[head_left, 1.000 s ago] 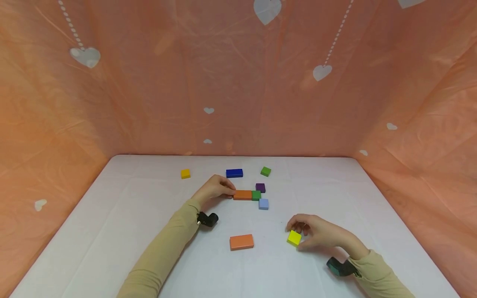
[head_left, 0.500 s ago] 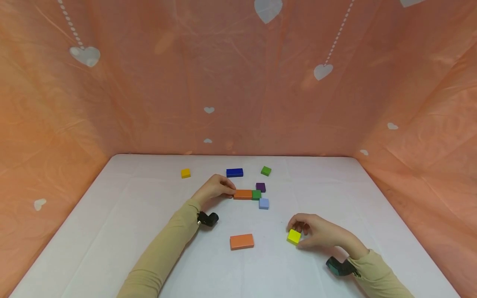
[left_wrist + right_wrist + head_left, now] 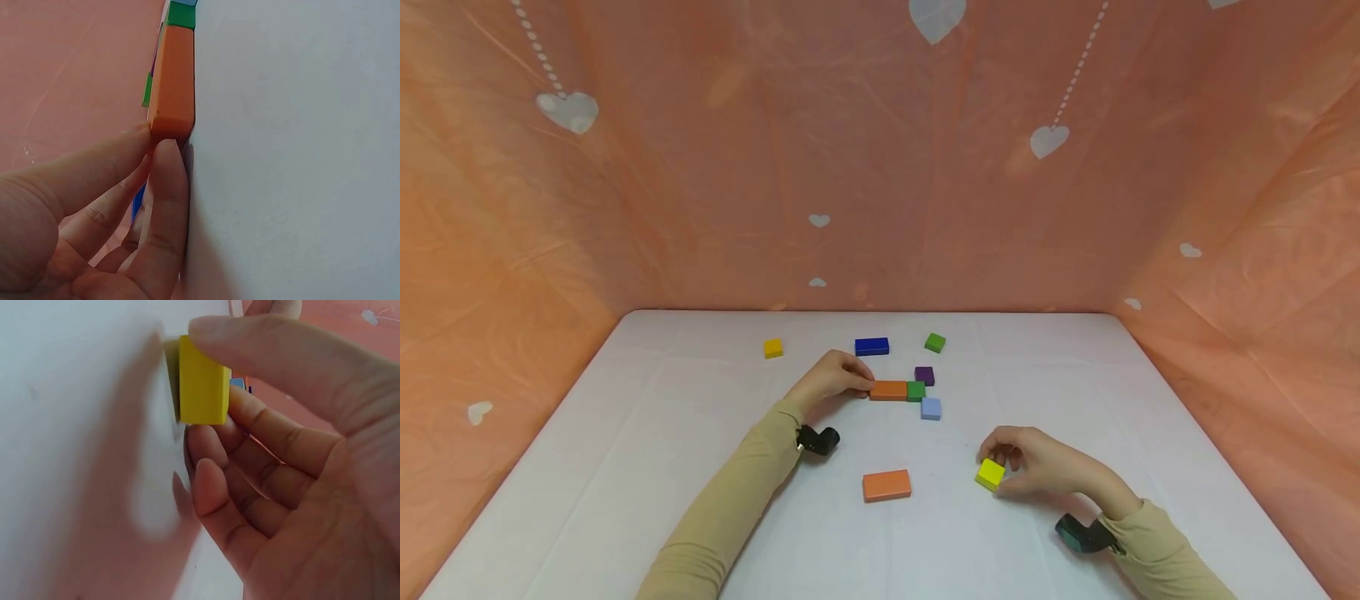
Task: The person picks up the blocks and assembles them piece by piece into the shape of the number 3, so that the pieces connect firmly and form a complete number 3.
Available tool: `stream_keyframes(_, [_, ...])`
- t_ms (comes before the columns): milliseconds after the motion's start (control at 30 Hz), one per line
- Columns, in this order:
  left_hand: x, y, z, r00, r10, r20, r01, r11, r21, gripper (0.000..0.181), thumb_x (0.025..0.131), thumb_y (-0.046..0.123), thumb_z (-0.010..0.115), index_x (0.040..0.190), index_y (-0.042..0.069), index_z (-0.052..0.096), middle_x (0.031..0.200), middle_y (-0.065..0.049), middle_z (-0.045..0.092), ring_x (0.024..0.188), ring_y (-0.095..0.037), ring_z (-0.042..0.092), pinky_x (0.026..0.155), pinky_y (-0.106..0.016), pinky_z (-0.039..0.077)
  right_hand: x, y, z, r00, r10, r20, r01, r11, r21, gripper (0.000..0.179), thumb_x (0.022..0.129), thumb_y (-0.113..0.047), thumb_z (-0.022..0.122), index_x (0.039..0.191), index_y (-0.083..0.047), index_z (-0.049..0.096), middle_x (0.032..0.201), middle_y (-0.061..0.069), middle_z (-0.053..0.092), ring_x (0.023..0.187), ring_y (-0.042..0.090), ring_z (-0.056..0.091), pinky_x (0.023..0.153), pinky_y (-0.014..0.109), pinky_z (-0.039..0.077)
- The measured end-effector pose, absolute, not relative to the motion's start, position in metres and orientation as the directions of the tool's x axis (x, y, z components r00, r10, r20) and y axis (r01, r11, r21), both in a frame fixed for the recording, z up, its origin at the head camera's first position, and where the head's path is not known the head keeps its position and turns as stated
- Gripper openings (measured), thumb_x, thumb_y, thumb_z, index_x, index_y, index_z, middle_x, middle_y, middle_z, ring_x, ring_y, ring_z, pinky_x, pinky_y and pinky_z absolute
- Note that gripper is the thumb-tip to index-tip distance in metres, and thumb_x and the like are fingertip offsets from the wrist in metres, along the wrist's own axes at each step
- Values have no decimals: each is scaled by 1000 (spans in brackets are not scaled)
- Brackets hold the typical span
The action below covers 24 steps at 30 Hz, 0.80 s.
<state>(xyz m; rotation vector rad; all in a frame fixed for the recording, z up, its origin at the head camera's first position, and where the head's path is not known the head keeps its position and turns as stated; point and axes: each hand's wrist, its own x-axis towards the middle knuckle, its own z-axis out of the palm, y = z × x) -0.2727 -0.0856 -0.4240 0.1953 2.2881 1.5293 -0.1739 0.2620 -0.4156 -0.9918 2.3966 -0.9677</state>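
Pinched between thumb and finger of my right hand (image 3: 1037, 462) is a bright yellow block (image 3: 203, 381), low over the white table. Its shadow falls beside it in the right wrist view. My left hand (image 3: 831, 379) touches the left end of a long orange block (image 3: 176, 78) with its fingertips; the block's full length shows in the head view. A green block (image 3: 916, 392) abuts its right end. Around that green piece are a purple block (image 3: 924, 376) behind and a light blue block (image 3: 931, 408) in front, near its right side.
Across the back of the white table (image 3: 700, 400) lie an amber block (image 3: 772, 348), a dark blue long block (image 3: 872, 346) and a lighter green block (image 3: 935, 342). A second orange long block (image 3: 886, 485) lies nearer, between the forearms. An orange curtain (image 3: 880, 167) surrounds the table.
My right hand has shifted very slightly forward with the yellow block. The left hand and the other blocks keep their places.
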Motion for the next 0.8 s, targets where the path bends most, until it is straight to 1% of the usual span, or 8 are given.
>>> stream_keyframes(167, [-272,-86,-423,-919,321,-231,-93,392,915,11,87,5,69,95,-2,70,88,-9,67,73,-17,61,75,-28,54,-175,260,-414,-677,-732,-75,-473,511,-718,37,78,-21,80,108,-10,60,97,-5,59,84,16,55,72,26,50])
stream_keyframes(300, [-270,-86,-421,-919,318,-234,-99,388,916,11,87,5,68,95,-3,70,88,-9,67,73,-17,60,76,-28,54,-176,259,-414,-684,-725,-80,-469,521,-713,37,78,-19,80,108,-10,61,97,-5,59,85,15,55,72,27,50])
stream_keyframes(600, [-270,-86,-421,-918,325,-228,-93,382,919,11,88,5,68,95,-3,70,87,-9,66,73,-17,60,75,-27,54,-185,244,-407,-708,-701,-81,-497,576,-649,36,76,-15,81,107,-11,61,95,-8,58,85,16,54,73,26,49])
stream_keyframes(800, [-270,-86,-421,-917,324,-233,-100,380,919,11,88,5,68,96,-4,70,87,-10,66,73,-18,60,75,-28,54,-192,228,-402,-696,-717,-42,-551,570,-609,37,77,-16,81,107,-11,61,97,-9,59,86,15,55,74,27,50])
